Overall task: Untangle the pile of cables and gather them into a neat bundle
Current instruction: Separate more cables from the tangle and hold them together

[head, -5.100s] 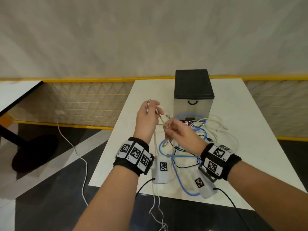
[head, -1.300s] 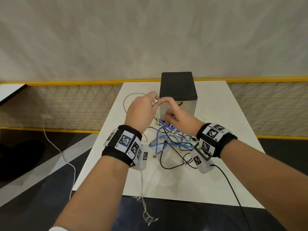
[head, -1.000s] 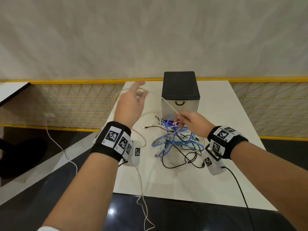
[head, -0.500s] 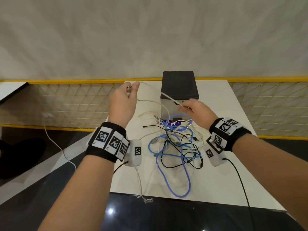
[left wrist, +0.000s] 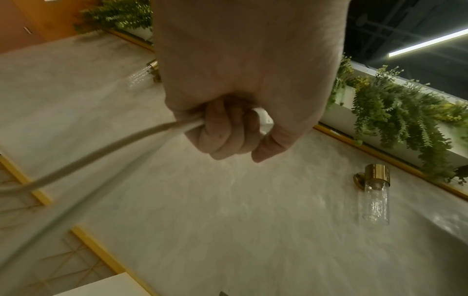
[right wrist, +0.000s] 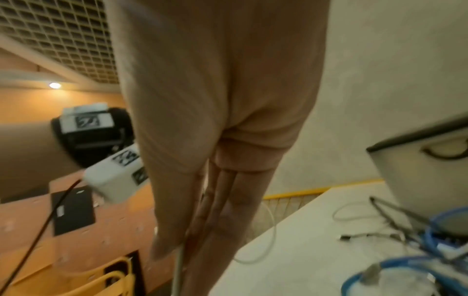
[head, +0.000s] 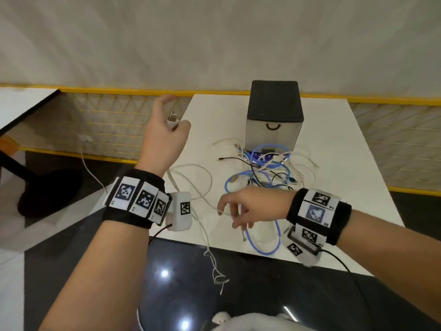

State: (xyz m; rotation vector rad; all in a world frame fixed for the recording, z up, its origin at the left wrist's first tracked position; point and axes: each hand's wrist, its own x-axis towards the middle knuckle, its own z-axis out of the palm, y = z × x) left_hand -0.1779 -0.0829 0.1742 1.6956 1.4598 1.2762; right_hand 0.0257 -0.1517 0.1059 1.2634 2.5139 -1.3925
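White cable (head: pixel 191 185): clamped in raised left hand (head: pixel 164 137), pinched by right hand (head: pixel 248 209); best drawn slowly clear of the tangle (head: pixel 265 168).

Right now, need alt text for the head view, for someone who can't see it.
A person's left hand is raised, holding a white cable by its plug, while the right hand pinches the same cable lower down near the front edge of a white table. Behind the hands, a tangle of blue, black and white cables lies in front of a black-topped box.

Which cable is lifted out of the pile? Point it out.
The white cable: the left hand grips its plug end high, the right hand holds it lower. The blue and black ones stay tangled.
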